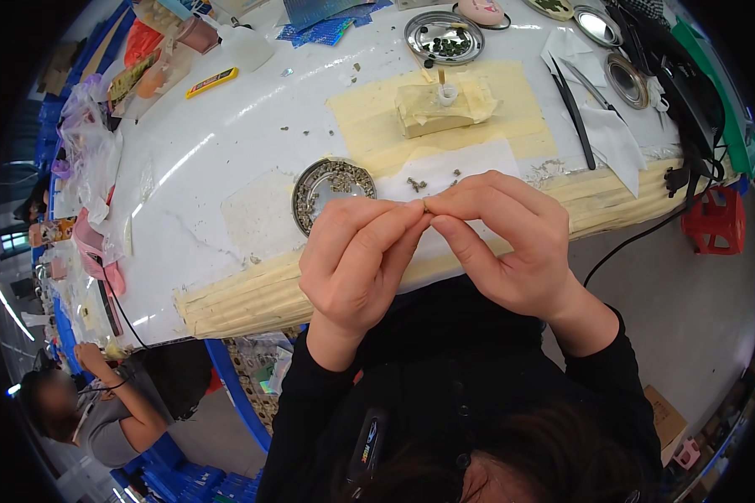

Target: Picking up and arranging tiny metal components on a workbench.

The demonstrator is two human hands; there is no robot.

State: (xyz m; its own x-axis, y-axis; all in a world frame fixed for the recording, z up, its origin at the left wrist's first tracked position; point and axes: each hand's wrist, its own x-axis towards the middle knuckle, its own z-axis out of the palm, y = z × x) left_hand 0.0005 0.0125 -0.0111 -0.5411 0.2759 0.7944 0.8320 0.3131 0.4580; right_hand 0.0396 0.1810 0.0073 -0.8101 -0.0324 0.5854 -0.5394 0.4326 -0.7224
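Note:
My left hand (356, 260) and my right hand (512, 243) meet above the near edge of the table, fingertips almost touching. Between them they pinch a tiny brownish-gold piece (427, 206), mostly covered by the fingers, so its kind is unclear. Just beyond my left hand stands a round metal dish (298, 205) holding many small greyish-brown pieces (344, 178). Past the fingertips, a few similar little pieces (416, 184) lie on a sheet of white paper (491, 157).
A taped block (445, 119) carries a small white cup (448, 94). Behind it is a metal plate (478, 49) with dark green bits. Black tweezers (575, 117) rest at right near a cable (637, 241). A yellow knife (212, 83) lies far left; another person (117, 419) sits lower left.

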